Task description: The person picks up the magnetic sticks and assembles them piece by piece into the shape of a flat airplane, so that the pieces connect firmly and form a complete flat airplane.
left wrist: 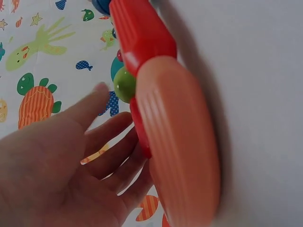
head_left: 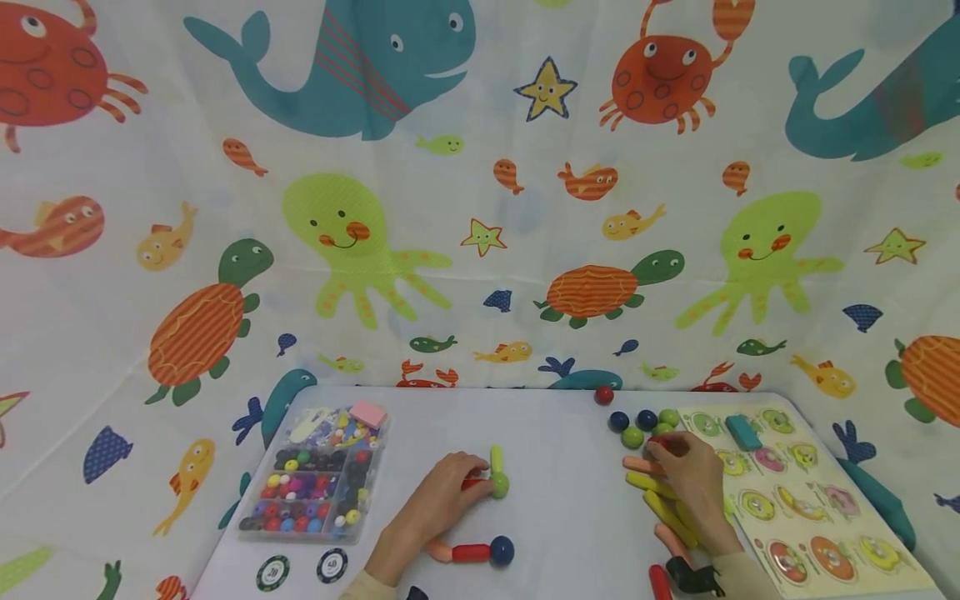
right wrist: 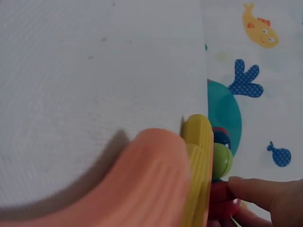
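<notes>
My left hand [head_left: 455,490] rests beside a red stick [head_left: 471,482] joined to a green ball [head_left: 500,485], which also carries a yellow-green stick [head_left: 496,457]. In the left wrist view its fingers reach loosely behind the red stick [left wrist: 140,130], with the thumb apart from it. Nearer to me lies a second chain: an orange stick [left wrist: 177,127], a red stick [head_left: 471,552] and a dark blue ball [head_left: 502,551]. My right hand [head_left: 693,479] pinches a red ball [right wrist: 227,208] among the loose pieces. Its fingertips partly hide that ball.
Blue balls [head_left: 618,422], green balls [head_left: 632,437] and yellow sticks [head_left: 660,510] lie around my right hand. A far red ball [head_left: 603,396] sits at the table's back edge. A bead box [head_left: 251,534] and two chips [head_left: 272,573] are left; a picture board [head_left: 896,575] is right.
</notes>
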A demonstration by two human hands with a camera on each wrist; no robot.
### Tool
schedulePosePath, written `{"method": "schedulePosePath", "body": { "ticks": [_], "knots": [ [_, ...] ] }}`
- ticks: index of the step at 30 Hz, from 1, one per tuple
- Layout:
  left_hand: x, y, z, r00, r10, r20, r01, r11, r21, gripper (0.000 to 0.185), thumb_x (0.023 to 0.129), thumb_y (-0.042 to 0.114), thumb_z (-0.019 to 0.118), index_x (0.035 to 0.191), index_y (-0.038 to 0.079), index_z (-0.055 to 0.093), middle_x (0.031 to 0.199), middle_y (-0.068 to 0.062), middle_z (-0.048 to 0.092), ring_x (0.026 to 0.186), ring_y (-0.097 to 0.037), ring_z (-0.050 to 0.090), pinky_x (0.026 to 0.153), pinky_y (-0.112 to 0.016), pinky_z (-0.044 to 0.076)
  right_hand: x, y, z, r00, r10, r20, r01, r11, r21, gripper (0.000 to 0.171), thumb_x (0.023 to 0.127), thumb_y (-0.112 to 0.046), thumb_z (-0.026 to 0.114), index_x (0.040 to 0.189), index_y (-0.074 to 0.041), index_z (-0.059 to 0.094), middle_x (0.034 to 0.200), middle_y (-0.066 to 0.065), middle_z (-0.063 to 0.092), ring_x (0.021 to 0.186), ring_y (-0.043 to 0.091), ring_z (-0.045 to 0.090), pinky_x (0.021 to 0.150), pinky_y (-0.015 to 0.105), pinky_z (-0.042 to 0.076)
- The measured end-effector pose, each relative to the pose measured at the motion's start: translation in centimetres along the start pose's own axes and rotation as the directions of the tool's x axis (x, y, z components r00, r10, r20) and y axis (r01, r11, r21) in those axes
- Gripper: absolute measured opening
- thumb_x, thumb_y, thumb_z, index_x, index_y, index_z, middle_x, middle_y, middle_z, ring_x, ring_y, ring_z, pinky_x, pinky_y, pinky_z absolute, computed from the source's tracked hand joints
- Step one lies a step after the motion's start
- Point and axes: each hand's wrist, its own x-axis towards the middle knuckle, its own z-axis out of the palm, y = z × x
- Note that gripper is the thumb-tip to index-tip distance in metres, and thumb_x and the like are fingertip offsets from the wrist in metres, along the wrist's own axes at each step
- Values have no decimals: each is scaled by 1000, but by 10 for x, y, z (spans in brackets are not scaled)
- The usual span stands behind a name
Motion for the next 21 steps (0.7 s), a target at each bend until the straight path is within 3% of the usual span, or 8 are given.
{"method": "schedulePosePath", "body": {
  "ticks": [6, 13, 17, 21],
  "knots": [
    [5, 2, 1, 999, -23, 28, 24, 999, -27, 47, 98, 47, 63, 129, 11, 66, 104, 6, 65, 96, -9, 55, 90, -35, 52, -2, -9, -3, 999, -29, -24, 30, 999, 16, 46, 94, -33, 74, 124, 0, 65, 117, 23, 69, 102, 32, 63, 73, 20, 48],
    [11, -2, 7, 997, 64, 53, -62, 997, -47, 39, 107, 33, 51, 138, 10, 61, 109, 5, 65, 97, -7, 54, 96, -35, 51, -10, -33, 0, 996, -89, 23, 86, 991, 98, 51, 94, -42, 72, 129, -6, 65, 121, 17, 71, 110, 29, 65, 80, 13, 46],
    [14, -4, 9, 994, 89, 64, -85, 995, -55, 36, 108, 28, 48, 138, 12, 62, 100, 8, 61, 90, -5, 52, 88, -29, 50, -11, -50, 10, 990, -98, 98, 83, 986, 144, 53, 93, -46, 71, 132, -10, 64, 124, 14, 69, 112, 26, 61, 79, 12, 46],
    [17, -4, 8, 992, 81, 92, -76, 995, -60, 35, 108, 28, 49, 137, 14, 63, 96, 9, 58, 86, -4, 50, 81, -24, 47, -12, -68, 30, 981, -139, 135, 115, 978, 174, 47, 94, -41, 73, 130, -11, 66, 121, 12, 71, 110, 25, 63, 83, 22, 52]
  ]
}}
